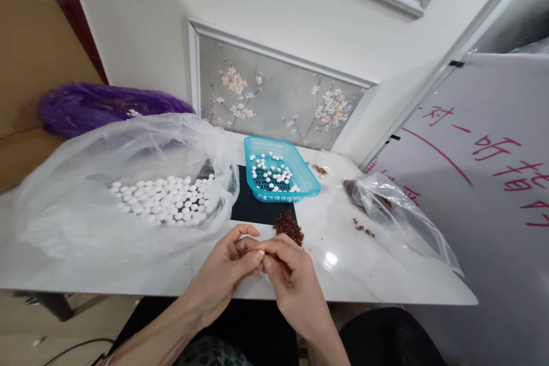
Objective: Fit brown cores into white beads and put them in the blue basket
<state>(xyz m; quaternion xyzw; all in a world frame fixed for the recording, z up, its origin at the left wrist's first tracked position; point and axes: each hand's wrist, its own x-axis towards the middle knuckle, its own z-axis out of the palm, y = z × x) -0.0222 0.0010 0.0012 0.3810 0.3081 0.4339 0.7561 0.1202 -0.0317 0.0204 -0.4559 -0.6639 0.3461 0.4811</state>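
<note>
My left hand (225,269) and my right hand (297,277) meet over the table's front edge, fingertips touching. Both are closed in a pinch around something too small and too hidden to name. Just beyond them lies a pile of small reddish-brown bits (288,227), like dried pieces. Behind the pile, a blue plastic basket (315,187) holds several small white balls (274,174). A clear plastic bag (68,200) with many white balls (165,200) in it spreads open to the left.
The basket stands partly on a black mat (261,214) on the white table (377,274). To the right lie a clear bag with brown contents (369,191) and loose brown bits (363,230). A purple bag (107,104), framed pictures (274,91) and a whiteboard (480,200) border the table.
</note>
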